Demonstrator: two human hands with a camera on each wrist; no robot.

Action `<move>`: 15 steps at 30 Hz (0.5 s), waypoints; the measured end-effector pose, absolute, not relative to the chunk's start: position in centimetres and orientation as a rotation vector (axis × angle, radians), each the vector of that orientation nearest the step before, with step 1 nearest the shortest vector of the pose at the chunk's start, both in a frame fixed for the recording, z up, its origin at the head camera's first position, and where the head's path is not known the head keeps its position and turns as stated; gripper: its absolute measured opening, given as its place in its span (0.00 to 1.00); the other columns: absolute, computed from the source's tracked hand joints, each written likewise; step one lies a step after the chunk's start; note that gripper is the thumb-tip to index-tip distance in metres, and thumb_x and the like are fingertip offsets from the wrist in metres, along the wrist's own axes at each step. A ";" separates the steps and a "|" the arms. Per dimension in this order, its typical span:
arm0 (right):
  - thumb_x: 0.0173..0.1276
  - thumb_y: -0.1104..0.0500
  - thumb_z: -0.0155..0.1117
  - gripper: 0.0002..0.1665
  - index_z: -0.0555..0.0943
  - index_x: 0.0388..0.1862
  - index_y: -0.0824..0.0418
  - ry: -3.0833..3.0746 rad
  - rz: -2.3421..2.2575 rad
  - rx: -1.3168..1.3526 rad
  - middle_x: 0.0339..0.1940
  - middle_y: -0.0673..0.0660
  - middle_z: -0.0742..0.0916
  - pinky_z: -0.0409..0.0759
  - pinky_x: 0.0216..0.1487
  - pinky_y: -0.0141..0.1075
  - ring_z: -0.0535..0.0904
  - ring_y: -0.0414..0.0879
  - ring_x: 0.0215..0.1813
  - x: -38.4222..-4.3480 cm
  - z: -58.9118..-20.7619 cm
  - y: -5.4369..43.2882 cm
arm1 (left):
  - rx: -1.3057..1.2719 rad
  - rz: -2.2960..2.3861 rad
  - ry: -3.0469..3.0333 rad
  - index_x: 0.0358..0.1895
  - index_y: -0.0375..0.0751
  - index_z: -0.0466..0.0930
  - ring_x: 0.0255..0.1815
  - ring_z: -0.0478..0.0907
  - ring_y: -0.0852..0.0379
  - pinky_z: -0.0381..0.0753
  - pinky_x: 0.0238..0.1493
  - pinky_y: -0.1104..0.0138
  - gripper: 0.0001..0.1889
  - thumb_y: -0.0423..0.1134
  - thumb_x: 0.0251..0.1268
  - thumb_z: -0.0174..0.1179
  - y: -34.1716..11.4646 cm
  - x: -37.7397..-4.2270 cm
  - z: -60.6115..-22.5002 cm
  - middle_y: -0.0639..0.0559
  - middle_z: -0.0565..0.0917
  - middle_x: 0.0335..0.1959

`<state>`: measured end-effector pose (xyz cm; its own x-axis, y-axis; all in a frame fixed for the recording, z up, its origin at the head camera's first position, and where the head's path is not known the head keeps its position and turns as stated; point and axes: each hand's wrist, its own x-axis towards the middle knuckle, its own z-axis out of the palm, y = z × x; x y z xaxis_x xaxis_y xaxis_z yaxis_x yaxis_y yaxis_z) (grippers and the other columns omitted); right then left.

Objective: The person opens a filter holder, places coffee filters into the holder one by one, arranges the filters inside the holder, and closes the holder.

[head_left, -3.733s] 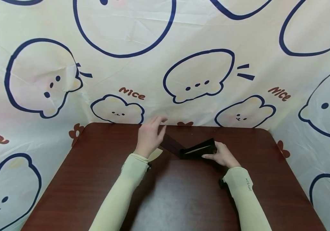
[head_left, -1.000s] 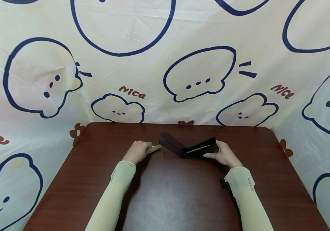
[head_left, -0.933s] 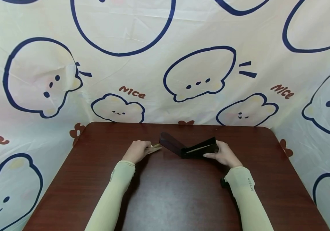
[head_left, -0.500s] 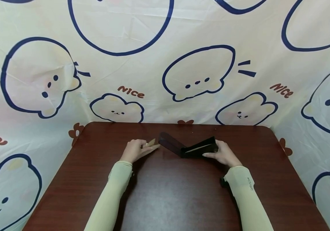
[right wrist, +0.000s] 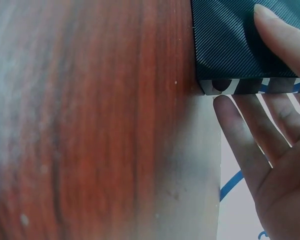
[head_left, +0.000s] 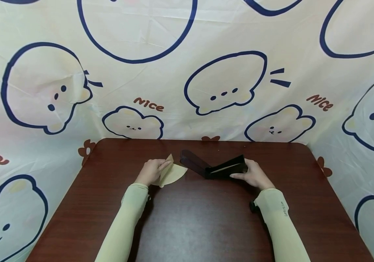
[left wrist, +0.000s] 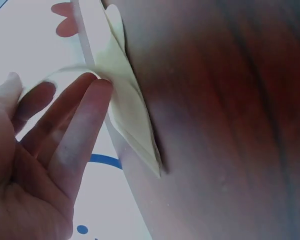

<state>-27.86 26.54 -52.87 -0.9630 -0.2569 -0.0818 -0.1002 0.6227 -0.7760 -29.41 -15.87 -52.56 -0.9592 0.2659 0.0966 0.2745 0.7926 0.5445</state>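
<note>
- Biggest of all, the pale backdrop [head_left: 124, 80] fills the far side and both flanks, all blue-outlined cartoon animals and brown "Nice" lettering!
- In front of it, the dark red-brown wooden table [head_left: 187, 225], rounded at both far corners, a soft shine on its near middle.
- Two pale green sleeves reach in from the near edge, the left sleeve [head_left: 121, 222] and the right sleeve [head_left: 280, 222], the latter with small print at its cuff.
- Far middle of the table, there's the black hinged case [head_left: 213, 174], spread in a wide V, its bend facing near; the right wrist view gives us a ribbed face and a shiny edge.
- Right hand [head_left: 253, 174]: it grips the case's right end, thumb on the near face, fingers behind!
- Left hand [head_left: 149, 171], left of the case: thumb and fingers pinch cream cloth!
- And that cream cloth [head_left: 173, 173] hangs creased, one point up, a rounded edge near, its right tip close to the case's left end; whether they touch, can't tell.
- Smallest, a thin pale strip [head_left: 226, 168] inside the case's right half.
</note>
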 end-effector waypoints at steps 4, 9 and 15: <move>0.62 0.50 0.80 0.23 0.84 0.55 0.51 2.656 -1.266 -0.298 0.53 0.54 0.88 0.80 0.56 0.46 0.81 0.49 0.52 -27.8 -52.9 26.5 | -0.446 -0.860 -2.961 0.23 0.48 0.76 0.22 0.67 0.58 0.69 0.28 0.66 0.19 0.46 0.78 0.59 -15.9 -29.2 -52.5 0.57 0.71 0.18; 0.62 0.50 0.80 0.23 0.83 0.54 0.51 2.660 -1.262 -0.292 0.53 0.54 0.88 0.80 0.54 0.44 0.81 0.49 0.51 -27.8 -52.9 26.5 | -0.397 -0.854 -2.982 0.26 0.47 0.77 0.24 0.73 0.55 0.72 0.27 0.66 0.10 0.38 0.66 0.65 -15.7 -28.9 -52.3 0.53 0.81 0.24; 0.63 0.50 0.80 0.22 0.83 0.54 0.52 2.658 -1.268 -0.293 0.52 0.54 0.88 0.80 0.54 0.44 0.81 0.49 0.50 -27.8 -52.9 26.5 | -0.399 -0.827 -2.988 0.30 0.47 0.75 0.26 0.75 0.53 0.73 0.29 0.64 0.09 0.36 0.63 0.68 -15.4 -28.8 -52.2 0.50 0.83 0.28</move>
<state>-27.76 26.49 -52.87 -0.9640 -0.2541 -0.0784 -0.0989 0.6163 -0.7813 -28.77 -15.40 -52.18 -0.9673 0.2399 0.0829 0.2484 0.8273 0.5039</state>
